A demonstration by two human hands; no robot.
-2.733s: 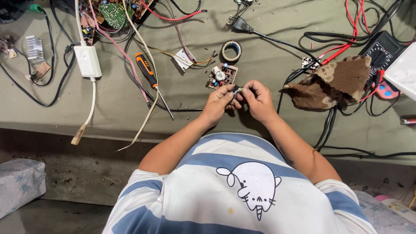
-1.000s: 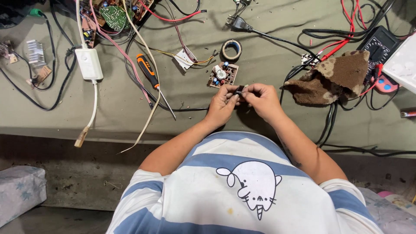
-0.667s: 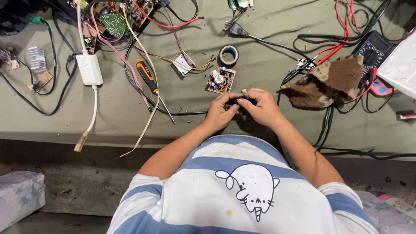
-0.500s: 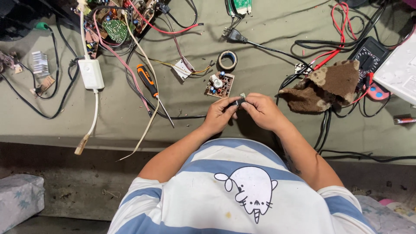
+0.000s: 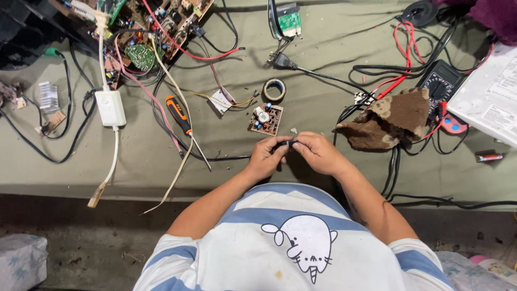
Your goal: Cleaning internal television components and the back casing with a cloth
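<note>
My left hand (image 5: 267, 157) and my right hand (image 5: 318, 153) meet over the olive cloth-covered bench (image 5: 334, 178), both pinching one small dark electronic part (image 5: 287, 144) between the fingertips. The part is mostly hidden by my fingers. Just beyond my hands lies a small brown circuit board (image 5: 263, 119) with blue capacitors, and behind it a roll of dark tape (image 5: 274, 89). An orange-handled screwdriver (image 5: 182, 122) lies to the left of my left hand.
A brown rag (image 5: 396, 116) rests on black cables right of my hands, beside a black multimeter (image 5: 442, 82) with red leads. A white adapter box (image 5: 110, 108), a finned heatsink (image 5: 48, 95), larger circuit boards (image 5: 145, 32) and a black plug (image 5: 281, 62) lie farther off.
Both hands have kept hold of the small part, turning it between the fingers. The view has tilted so the bench items sit lower and more of the far side shows.
</note>
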